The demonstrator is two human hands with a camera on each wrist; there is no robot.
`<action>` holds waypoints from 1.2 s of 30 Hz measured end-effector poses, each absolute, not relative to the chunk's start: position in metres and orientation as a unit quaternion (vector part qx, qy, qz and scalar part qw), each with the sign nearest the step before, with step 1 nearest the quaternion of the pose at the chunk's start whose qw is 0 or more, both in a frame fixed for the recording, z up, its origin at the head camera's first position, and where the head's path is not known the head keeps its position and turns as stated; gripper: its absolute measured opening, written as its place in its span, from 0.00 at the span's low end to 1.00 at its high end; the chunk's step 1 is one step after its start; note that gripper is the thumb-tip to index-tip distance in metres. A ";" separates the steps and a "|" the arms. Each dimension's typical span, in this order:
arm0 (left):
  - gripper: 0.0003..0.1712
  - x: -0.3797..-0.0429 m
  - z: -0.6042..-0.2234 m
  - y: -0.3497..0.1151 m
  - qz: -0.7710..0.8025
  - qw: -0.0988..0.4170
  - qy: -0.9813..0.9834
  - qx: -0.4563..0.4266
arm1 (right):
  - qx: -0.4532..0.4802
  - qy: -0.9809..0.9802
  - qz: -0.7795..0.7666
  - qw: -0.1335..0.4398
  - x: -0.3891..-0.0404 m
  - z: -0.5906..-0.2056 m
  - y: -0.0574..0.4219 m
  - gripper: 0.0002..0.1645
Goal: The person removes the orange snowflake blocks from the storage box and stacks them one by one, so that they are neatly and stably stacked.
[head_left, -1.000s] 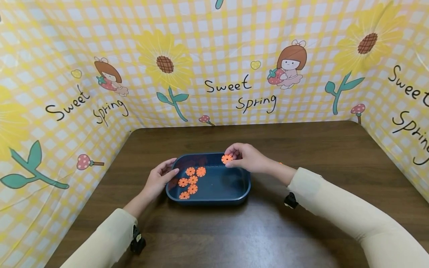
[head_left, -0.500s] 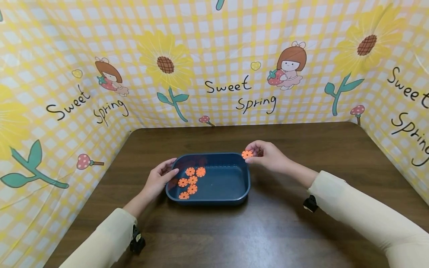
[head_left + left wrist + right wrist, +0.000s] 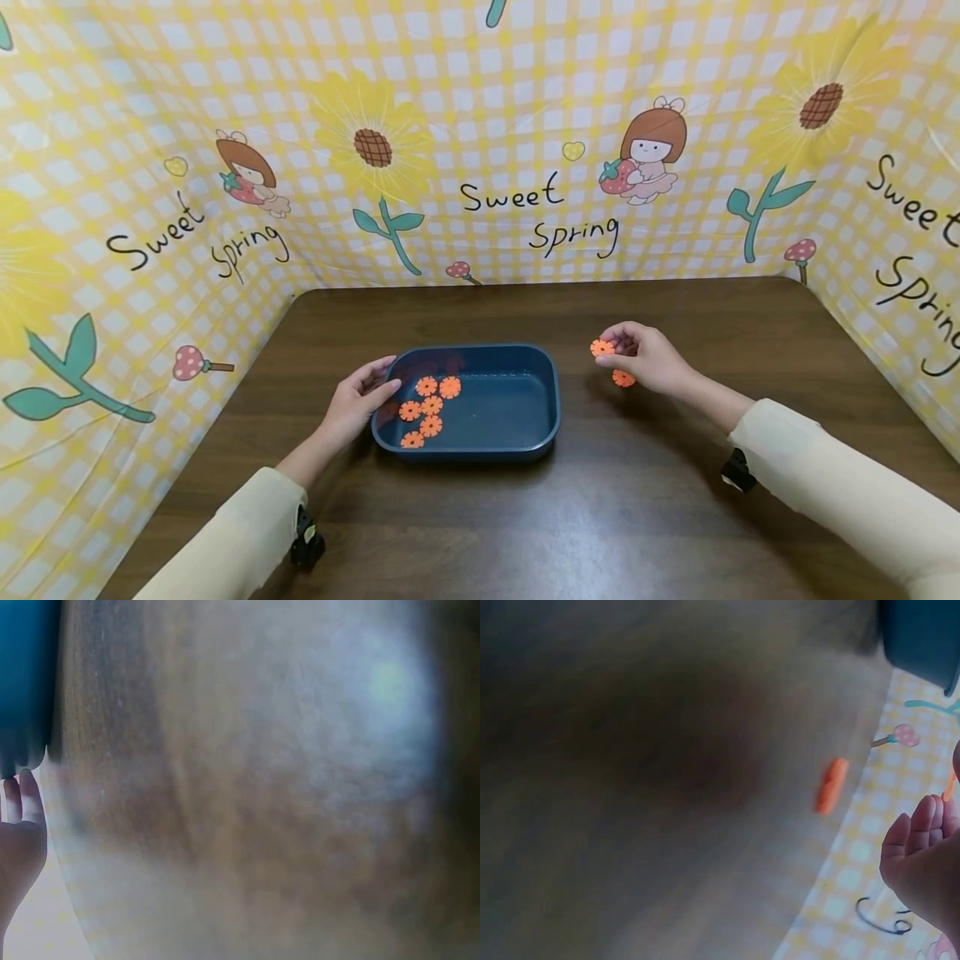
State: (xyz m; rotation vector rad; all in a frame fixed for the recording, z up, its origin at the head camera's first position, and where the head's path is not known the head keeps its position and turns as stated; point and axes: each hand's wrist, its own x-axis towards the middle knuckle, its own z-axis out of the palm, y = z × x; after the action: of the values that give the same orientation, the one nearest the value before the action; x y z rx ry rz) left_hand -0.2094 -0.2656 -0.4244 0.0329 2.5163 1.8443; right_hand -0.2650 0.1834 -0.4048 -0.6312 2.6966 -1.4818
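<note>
Head view: right hand (image 3: 651,363), pinching an orange disc (image 3: 599,342), has moved clear of the tray (image 3: 480,453), leaving six discs (image 3: 437,402) inside; left hand (image 3: 356,403), part-hidden, seemingly grips the tray.

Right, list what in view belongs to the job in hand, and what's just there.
Seemingly the job:
left hand, holding the tray
right hand, pinching a disc
more discs in the tray
orange disc or stack outside it

Apparently just there:
table
patterned cloth
black wrist devices

Brown wood-grain table (image 3: 480,521), blue tray (image 3: 501,417), orange disc (image 3: 623,379).
</note>
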 end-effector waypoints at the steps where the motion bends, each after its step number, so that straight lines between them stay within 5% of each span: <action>1: 0.30 -0.211 -0.428 -0.267 0.591 0.010 0.807 0.009 | -0.197 0.860 -0.471 0.000 -0.268 -0.412 0.188 0.19; 36: 0.30 -0.198 -0.404 -0.258 0.593 0.026 0.805 0.009 | -0.168 0.875 -0.454 0.004 -0.267 -0.446 0.217 0.20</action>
State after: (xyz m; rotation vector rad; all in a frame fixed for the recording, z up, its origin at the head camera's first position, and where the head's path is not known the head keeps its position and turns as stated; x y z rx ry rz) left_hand -0.1984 -0.2581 -0.4039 0.0286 2.4877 1.8324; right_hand -0.2666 0.2172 -0.4461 -0.5264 2.7425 -1.4213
